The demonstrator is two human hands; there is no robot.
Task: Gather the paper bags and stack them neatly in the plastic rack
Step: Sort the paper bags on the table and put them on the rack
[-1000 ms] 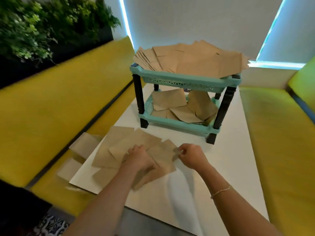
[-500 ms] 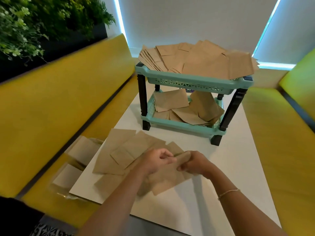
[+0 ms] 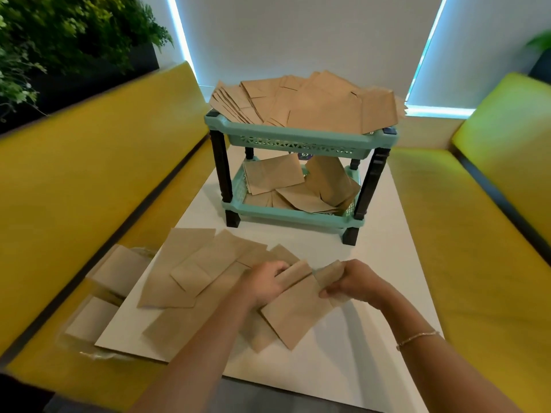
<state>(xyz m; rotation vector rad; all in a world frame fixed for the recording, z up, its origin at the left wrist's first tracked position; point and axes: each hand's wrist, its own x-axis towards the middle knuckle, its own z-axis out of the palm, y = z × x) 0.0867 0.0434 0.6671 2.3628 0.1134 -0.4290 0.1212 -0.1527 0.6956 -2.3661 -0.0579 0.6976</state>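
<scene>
Right now both hands are down at the near end of the white table (image 3: 381, 248), busy with the same brown paper bag (image 3: 298, 314). The left hand (image 3: 262, 283) has its fingers curled over the bag's upper left edge, gripping it, while the right hand (image 3: 354, 281) pinches the upper right corner, where the paper is folded or crumpled up between fingers and thumb. A thin bracelet (image 3: 417, 338) sits on the right wrist. The held bag is tilted, its lower corner pointing toward the near edge of the table, and it overlaps the other bags beneath it.

To the left of the hands a loose spread of flat bags (image 3: 190, 269) lies on the table, overlapping one another at different angles. A few more bags (image 3: 119, 269) have slid off the table's left edge onto the yellow bench (image 3: 74, 180), some in what looks like clear plastic wrap; the blur makes that hard to confirm.

Farther along the table stands the plastic rack (image 3: 298, 138), two teal shelves on dark legs. Its top shelf carries a wide, fanned heap of bags (image 3: 310, 105) that overhang the rim on both sides. The lower shelf holds a smaller, untidy pile of bags (image 3: 301, 186), several leaning at angles against each other. The rack is well apart from the hands.

A second yellow bench (image 3: 465, 222) runs along the right side, and green foliage (image 3: 59, 34) fills the upper left corner.
</scene>
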